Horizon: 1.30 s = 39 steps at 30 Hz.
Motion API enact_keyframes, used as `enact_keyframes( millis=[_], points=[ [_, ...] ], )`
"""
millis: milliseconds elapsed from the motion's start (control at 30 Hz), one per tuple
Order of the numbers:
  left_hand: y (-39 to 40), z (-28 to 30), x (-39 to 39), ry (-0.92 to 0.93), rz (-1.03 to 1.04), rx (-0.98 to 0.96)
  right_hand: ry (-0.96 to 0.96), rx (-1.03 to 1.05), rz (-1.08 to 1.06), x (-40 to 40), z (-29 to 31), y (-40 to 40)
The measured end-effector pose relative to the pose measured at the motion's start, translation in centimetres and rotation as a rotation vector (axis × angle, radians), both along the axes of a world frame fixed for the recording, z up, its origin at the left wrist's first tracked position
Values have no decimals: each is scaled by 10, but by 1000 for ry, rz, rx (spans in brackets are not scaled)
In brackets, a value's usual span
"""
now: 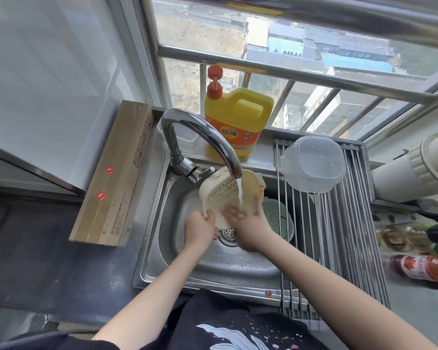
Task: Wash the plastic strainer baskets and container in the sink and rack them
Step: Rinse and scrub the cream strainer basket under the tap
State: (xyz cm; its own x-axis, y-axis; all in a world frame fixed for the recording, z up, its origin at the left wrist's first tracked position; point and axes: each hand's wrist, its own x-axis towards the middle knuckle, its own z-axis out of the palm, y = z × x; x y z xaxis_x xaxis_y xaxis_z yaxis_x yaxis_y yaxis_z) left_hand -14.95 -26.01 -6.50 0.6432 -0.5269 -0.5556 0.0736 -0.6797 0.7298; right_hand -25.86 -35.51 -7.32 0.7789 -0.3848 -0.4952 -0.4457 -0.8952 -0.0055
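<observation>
At the far left a long cardboard box [113, 173] leans beside the sink [162, 248]. Next comes the shiny tap [200, 137], with water running down from it, and the yellow soap jug [235, 120] stands behind on the ledge.

Under the water is the cream strainer basket [220, 193], tipped up on its side inside the sink. It has lots of tiny holes and some orange stains near its rim, so it looks not yet clean. The left hand [200, 229] grips its lower edge with curled fingers. The right hand [248, 224] lies on the basket with its fingers spread out, and it looks like it is rubbing.

A little to the right, a green strainer basket [278, 218] sits low in the sink, half under the rack [339, 223]. I think it still waits for its wash.

The clear container [312, 164] lies upside down on the rack, so that one seems done.
</observation>
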Motion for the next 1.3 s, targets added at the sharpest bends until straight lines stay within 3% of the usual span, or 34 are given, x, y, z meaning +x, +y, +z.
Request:
enact_keyframes(
  millis=[67,100,133,233,267,333,400,467,600,700,967,1067,1200,1300],
  points=[
    [2,-1,1,1,-7,3,157,-292,26,-1,6,-14],
    [1,-1,0,7,-3,-3,214,-322,8,0,4,-10],
    [-1,-1,0,19,4,-11,191,-256,-22,2,-3,-1],
    [-4,-4,0,77,38,8,38,262,-102,8,-4,21],
    [-4,-5,0,134,70,10,3,255,-81,6,-2,18],
    [-7,-6,-4,291,144,-19,-39,-22,-36,4,3,11],
    [-13,-6,-6,376,183,-45,55,-213,-82,7,8,16],
    [-19,-7,-6,399,201,-43,103,-198,-110,10,5,24],
    [-18,-5,-7,567,219,-62,-42,-66,43,-5,2,4],
    [-21,-1,-16,669,129,-68,-79,-216,97,-20,7,-6],
    [-30,-9,12,474,82,35,-72,-492,98,-32,12,-15],
    [-39,-3,2,510,104,22,34,-395,-100,-12,19,-3],
    [-43,-9,-12,425,139,15,-73,30,-219,3,19,16],
    [-38,-7,-14,551,161,-3,7,-125,-115,-17,18,-7]
  ],
)
